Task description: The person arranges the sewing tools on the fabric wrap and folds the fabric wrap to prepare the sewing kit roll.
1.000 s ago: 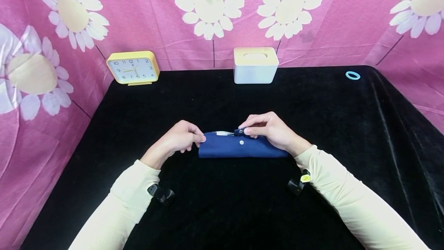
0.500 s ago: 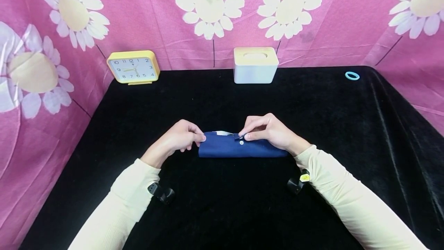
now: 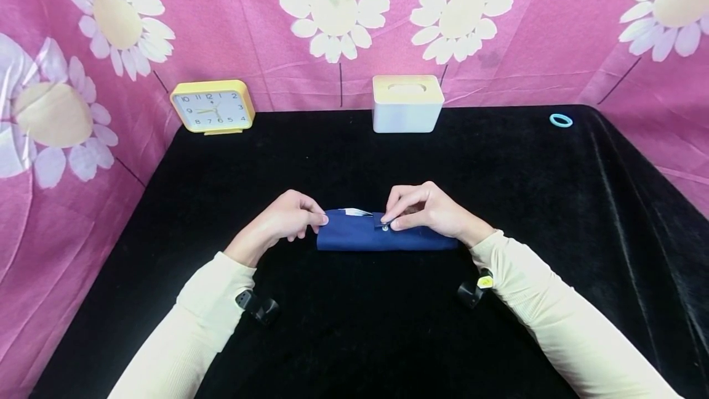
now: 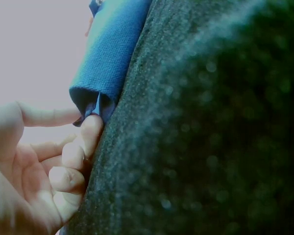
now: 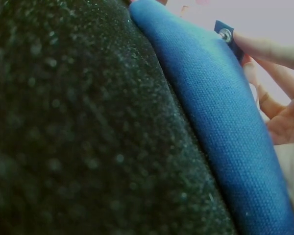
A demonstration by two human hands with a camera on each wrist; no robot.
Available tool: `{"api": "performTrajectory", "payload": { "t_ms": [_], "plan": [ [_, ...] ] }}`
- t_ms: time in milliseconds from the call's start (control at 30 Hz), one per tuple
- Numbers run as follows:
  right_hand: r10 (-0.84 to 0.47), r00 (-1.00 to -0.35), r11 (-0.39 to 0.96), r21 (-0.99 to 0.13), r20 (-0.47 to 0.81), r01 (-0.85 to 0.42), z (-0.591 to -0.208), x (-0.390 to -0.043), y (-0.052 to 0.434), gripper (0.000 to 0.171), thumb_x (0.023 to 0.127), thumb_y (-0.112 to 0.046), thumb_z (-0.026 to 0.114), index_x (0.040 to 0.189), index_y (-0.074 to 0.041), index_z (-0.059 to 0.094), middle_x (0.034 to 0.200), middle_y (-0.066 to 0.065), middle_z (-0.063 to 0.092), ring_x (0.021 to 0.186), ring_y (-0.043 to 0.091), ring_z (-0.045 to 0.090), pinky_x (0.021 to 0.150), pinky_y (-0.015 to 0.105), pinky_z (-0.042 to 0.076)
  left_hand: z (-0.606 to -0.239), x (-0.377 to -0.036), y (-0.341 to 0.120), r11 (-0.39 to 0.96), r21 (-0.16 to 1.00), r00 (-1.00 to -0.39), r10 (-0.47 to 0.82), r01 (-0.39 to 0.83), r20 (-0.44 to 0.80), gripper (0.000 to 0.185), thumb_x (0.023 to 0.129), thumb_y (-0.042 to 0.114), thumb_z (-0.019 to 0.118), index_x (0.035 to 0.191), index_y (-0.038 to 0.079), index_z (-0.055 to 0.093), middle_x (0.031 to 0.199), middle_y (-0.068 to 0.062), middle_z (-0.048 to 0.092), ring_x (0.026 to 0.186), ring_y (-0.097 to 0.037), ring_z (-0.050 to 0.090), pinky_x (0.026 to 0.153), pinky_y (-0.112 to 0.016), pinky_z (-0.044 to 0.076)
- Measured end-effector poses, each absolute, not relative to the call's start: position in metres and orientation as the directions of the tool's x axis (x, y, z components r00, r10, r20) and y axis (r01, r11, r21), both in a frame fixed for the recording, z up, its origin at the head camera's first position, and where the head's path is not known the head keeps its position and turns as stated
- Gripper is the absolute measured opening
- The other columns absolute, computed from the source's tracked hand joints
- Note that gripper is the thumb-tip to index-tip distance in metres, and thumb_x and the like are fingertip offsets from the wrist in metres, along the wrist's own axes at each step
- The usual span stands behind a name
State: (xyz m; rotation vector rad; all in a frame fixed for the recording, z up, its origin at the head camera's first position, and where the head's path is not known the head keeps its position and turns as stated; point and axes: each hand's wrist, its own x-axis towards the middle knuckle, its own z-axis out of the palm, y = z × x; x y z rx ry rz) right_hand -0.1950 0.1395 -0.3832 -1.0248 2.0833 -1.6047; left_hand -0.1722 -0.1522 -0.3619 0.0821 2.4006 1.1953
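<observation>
A folded blue fabric bundle (image 3: 351, 236) lies lengthwise on the black cloth in the head view. My left hand (image 3: 285, 217) pinches its left end between thumb and finger; the left wrist view shows the open folds of that end (image 4: 105, 63) at the fingertips. On the bundle's upper edge, my right hand (image 3: 429, 209) pinches a short snap tab (image 3: 379, 220). The tab's metal snap (image 5: 226, 35) shows in the right wrist view, tilted up off the fabric. Just below the tab sits the other snap half (image 3: 385, 228). A white strip (image 3: 357, 212) pokes out along the top.
Behind the hands stand a yellow clock (image 3: 212, 107) at the left and a white box with a cream lid (image 3: 407, 112) near the middle. A light-blue ring (image 3: 561, 120) lies at the far right. A pink flowered curtain (image 3: 244, 29) borders the black tabletop (image 3: 354, 325).
My right hand has brought the snap tab down toward the near side, over the snap on the bundle. The left hand has kept its hold in place.
</observation>
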Motion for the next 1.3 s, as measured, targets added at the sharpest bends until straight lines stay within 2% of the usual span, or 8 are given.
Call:
{"api": "performTrajectory", "payload": {
  "t_ms": [167,400,500,700,967,1067,1167,1300],
  "plan": [
    [-0.713,-0.677,0.087,-0.935,0.183,-0.343,-0.3834,-0.1946,0.1396,0.015,0.075,-0.007,0.077,0.09,-0.007,0.076,0.091,0.011,0.063,0.086,0.022,0.059,0.066,0.025,0.048,-0.3617,-0.1719,-0.1525,0.623,0.769,-0.895,0.252,-0.141,-0.368,0.012,0.085,0.016,0.066,0.091,0.007,0.073,0.072,-0.005,0.064,0.046,-0.011,0.046,0.04,-0.022,0.035],
    [-0.744,-0.61,-0.001,-0.913,0.273,-0.408,-0.3882,-0.1964,0.1397,0.014,0.076,-0.001,0.075,0.089,-0.003,0.076,0.091,0.012,0.064,0.087,0.024,0.06,0.07,0.028,0.05,-0.3613,-0.1739,-0.1524,0.612,0.774,-0.886,0.255,-0.161,-0.386,0.012,0.086,0.015,0.066,0.091,0.007,0.072,0.072,-0.005,0.065,0.046,-0.012,0.046,0.04,-0.021,0.034],
    [-0.736,-0.608,-0.013,-0.904,0.298,-0.427,-0.3895,-0.1965,0.1385,0.013,0.076,-0.001,0.075,0.088,-0.004,0.076,0.091,0.012,0.064,0.087,0.023,0.06,0.071,0.028,0.051,-0.3619,-0.1746,-0.1521,0.604,0.78,-0.886,0.259,-0.163,-0.385,0.012,0.085,0.013,0.065,0.091,0.005,0.072,0.071,-0.005,0.065,0.045,-0.011,0.046,0.04,-0.021,0.034],
    [-0.664,-0.693,0.059,-0.905,0.279,-0.421,-0.388,-0.1952,0.1378,0.011,0.079,-0.006,0.074,0.09,-0.005,0.076,0.089,0.01,0.066,0.083,0.022,0.062,0.067,0.027,0.05,-0.3612,-0.1739,-0.1507,0.6,0.78,-0.888,0.245,-0.178,-0.39,0.012,0.085,0.011,0.064,0.092,0.004,0.071,0.07,-0.005,0.063,0.045,-0.012,0.046,0.039,-0.021,0.033],
    [-0.586,-0.79,0.119,-0.946,0.179,-0.303,-0.3866,-0.1964,0.1378,0.021,0.084,-0.01,0.069,0.099,0.005,0.07,0.093,0.01,0.068,0.077,0.02,0.063,0.069,0.027,0.054,-0.3628,-0.1743,-0.1502,0.595,0.79,-0.896,0.258,-0.149,-0.363,0.011,0.085,0.013,0.064,0.091,0.006,0.071,0.07,-0.005,0.063,0.045,-0.012,0.047,0.04,-0.021,0.033],
    [-0.553,-0.822,0.149,-0.955,0.134,-0.255,-0.3857,-0.1957,0.1366,0.022,0.085,-0.013,0.07,0.101,0.002,0.07,0.091,0.008,0.068,0.071,0.017,0.062,0.065,0.027,0.053,-0.3629,-0.1733,-0.15,0.595,0.798,-0.902,0.286,-0.096,-0.323,0.012,0.085,0.015,0.066,0.094,0.009,0.071,0.073,-0.004,0.064,0.053,-0.014,0.049,0.047,-0.023,0.038],
    [-0.525,-0.844,0.181,-0.955,0.107,-0.234,-0.3842,-0.1953,0.135,0.02,0.085,-0.016,0.07,0.1,-0.003,0.071,0.088,0.006,0.067,0.068,0.017,0.06,0.063,0.027,0.053,-0.3629,-0.1719,-0.1481,0.598,0.802,-0.913,0.318,-0.016,-0.255,0.014,0.083,0.021,0.069,0.094,0.013,0.072,0.079,-0.001,0.065,0.069,-0.015,0.053,0.061,-0.025,0.043],
    [-0.501,-0.859,0.206,-0.951,0.1,-0.231,-0.383,-0.1964,0.1337,0.021,0.085,-0.019,0.07,0.101,-0.005,0.071,0.084,0.008,0.066,0.067,0.019,0.059,0.064,0.027,0.053,-0.3641,-0.1716,-0.1441,0.595,0.801,-0.922,0.346,0.072,-0.173,0.013,0.081,0.028,0.073,0.089,0.019,0.074,0.078,0.0,0.063,0.077,-0.017,0.053,0.068,-0.029,0.042]
  ]
}}
